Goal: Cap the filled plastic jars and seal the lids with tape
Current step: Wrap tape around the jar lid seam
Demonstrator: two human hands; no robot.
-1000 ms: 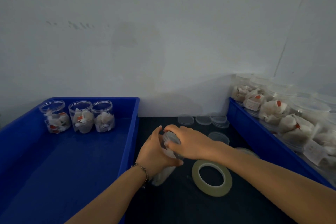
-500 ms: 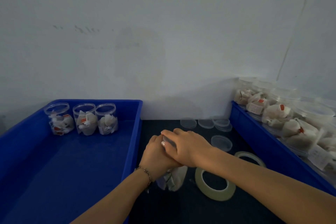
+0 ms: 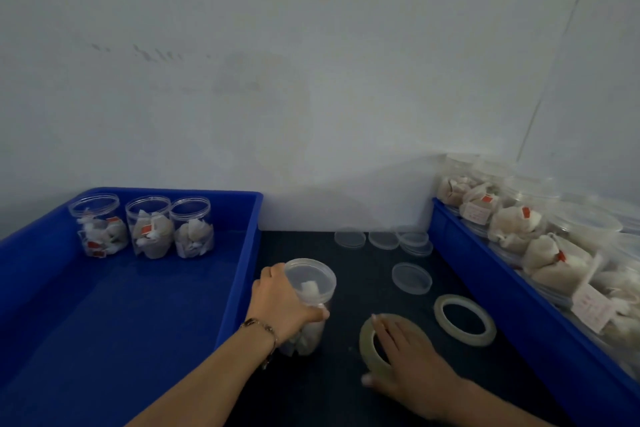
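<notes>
Dark table point(image 3: 329, 392): left hand point(image 3: 280, 305) grips the capped jar point(image 3: 310, 302); right hand point(image 3: 405, 360) grasps a tape roll point(image 3: 369, 347). Sealing comes next: find the tape's end.

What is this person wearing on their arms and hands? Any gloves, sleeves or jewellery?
No gloves: both the left hand and the right hand are bare, and both forearms are uncovered as far as the picture shows, so no sleeves are visible. The only thing worn is a thin chain bracelet with small dark links on the left wrist. The right wrist has nothing on it.
</notes>
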